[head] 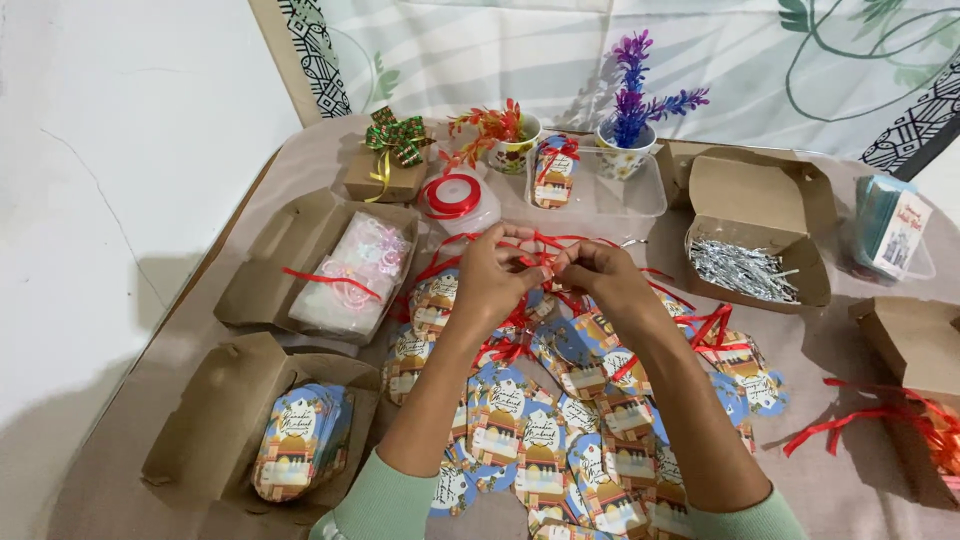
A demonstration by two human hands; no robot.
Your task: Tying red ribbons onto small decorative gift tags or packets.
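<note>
A home craft corner (by the look of it): patterned curtain [640, 50], cloth-covered table [300, 160], small flower pots [625, 150].

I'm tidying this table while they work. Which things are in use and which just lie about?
In use: left hand, right hand, red ribbon, tags.
Lying about: purple flower pot, bow box, ribbon spool, silver shreds.

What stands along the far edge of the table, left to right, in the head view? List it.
Small brown box with a bow → red ribbon spool → cup of orange flowers → cup of purple flowers → open box of silver strips → clear tub of cards.
</note>
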